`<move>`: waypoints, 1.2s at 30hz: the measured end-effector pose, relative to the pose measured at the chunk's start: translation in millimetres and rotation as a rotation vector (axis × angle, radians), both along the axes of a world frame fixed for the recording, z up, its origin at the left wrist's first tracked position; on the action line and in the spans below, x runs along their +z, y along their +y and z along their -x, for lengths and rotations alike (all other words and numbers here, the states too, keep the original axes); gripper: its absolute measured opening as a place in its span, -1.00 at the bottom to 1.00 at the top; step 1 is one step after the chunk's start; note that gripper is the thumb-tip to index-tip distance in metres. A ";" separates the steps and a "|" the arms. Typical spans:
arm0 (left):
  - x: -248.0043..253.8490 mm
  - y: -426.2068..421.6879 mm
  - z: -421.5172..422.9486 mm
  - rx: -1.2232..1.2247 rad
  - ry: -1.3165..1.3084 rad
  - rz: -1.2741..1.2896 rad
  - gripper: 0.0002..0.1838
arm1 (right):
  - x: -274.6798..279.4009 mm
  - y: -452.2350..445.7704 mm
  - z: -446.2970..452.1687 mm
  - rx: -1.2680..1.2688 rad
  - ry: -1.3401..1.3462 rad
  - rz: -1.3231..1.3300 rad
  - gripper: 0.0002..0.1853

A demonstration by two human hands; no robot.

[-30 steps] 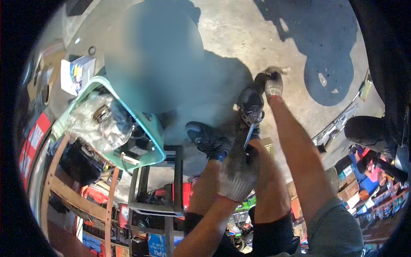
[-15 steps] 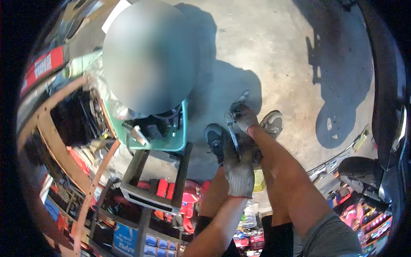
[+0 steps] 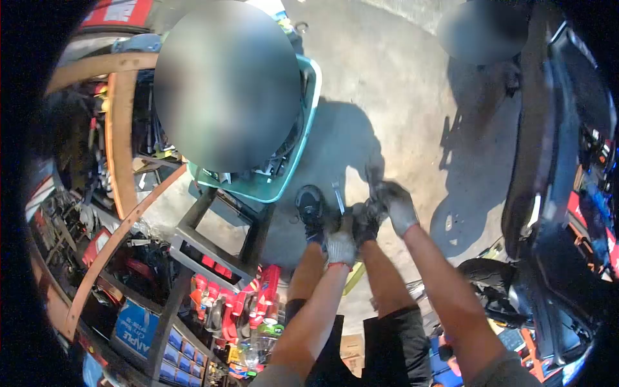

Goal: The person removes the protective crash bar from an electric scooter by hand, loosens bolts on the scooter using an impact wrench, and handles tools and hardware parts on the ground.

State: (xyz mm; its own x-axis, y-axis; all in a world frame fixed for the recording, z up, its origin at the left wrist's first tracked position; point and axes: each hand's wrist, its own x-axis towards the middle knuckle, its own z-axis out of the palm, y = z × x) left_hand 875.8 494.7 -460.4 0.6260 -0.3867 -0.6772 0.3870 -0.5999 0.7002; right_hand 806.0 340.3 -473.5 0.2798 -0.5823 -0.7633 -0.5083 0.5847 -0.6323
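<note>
Both my hands wear knit work gloves with dark fingers and pale cuffs. My left hand (image 3: 340, 243) is closed around a silver wrench (image 3: 338, 197), whose upper end points away from me over the floor. Slightly right of it, my right hand (image 3: 398, 208) is curled, its fingers beside my right shoe (image 3: 366, 222). Something dark and narrow (image 3: 374, 175) shows at those fingertips; whether it is an object or shadow is unclear. My left shoe (image 3: 311, 205) stands just beyond the left hand.
A teal plastic bin (image 3: 308, 138) with tools stands ahead left, partly behind a blurred patch. Nearer is a dark metal frame (image 3: 187, 235). Red bottles (image 3: 267, 284) and a blue box (image 3: 135, 327) fill the left side. A black vehicle part (image 3: 525, 193) borders the right.
The view has turned and shifted. My right hand has moved right, farther from the left, and my left hand has tilted the wrench lower. The wrench remains in my left hand.
</note>
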 end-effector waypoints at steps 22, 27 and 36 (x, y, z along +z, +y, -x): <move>210.4 157.0 -131.7 -0.476 -0.039 -0.406 -0.65 | 247.3 72.5 38.2 0.023 0.103 0.240 -0.83; 321.5 154.1 -155.2 -0.307 0.046 -0.353 -0.68 | 343.5 36.2 -34.0 0.494 0.113 0.344 -0.76; 293.2 196.9 -182.0 -0.111 0.201 -0.337 -0.72 | 481.4 31.8 -170.3 0.566 -0.120 0.417 -0.55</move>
